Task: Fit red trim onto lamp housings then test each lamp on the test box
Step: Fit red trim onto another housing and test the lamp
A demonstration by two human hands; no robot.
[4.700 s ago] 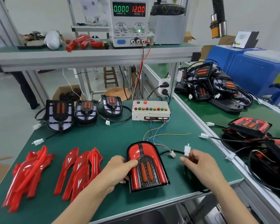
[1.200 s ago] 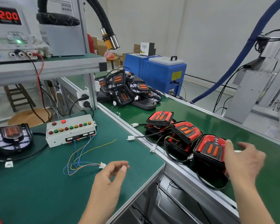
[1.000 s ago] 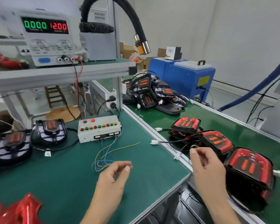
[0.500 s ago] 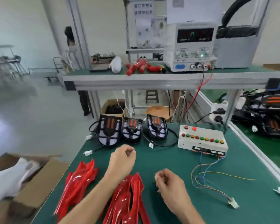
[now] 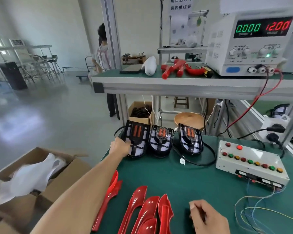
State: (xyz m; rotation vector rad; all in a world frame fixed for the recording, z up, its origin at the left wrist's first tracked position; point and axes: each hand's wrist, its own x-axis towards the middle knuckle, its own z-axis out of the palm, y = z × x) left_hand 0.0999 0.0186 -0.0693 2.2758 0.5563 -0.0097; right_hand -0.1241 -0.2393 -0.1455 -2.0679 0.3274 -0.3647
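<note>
Here the left hand (image 5: 120, 146) grips the leftmost glossy black lamp housing (image 5: 136, 139). The right hand (image 5: 205, 217) hangs loosely curled, empty, beside curved shiny red trim (image 5: 148, 210).

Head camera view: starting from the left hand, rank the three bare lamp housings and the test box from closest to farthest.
From the left hand:
1. Left lamp housing, which the fingers are touching at its left edge.
2. Middle lamp housing, next along the row.
3. Right lamp housing, at the row's end.
4. Test box, far right of the bench.

Trimless housings (image 5: 160, 141) behind red trims (image 5: 145, 211)
</note>
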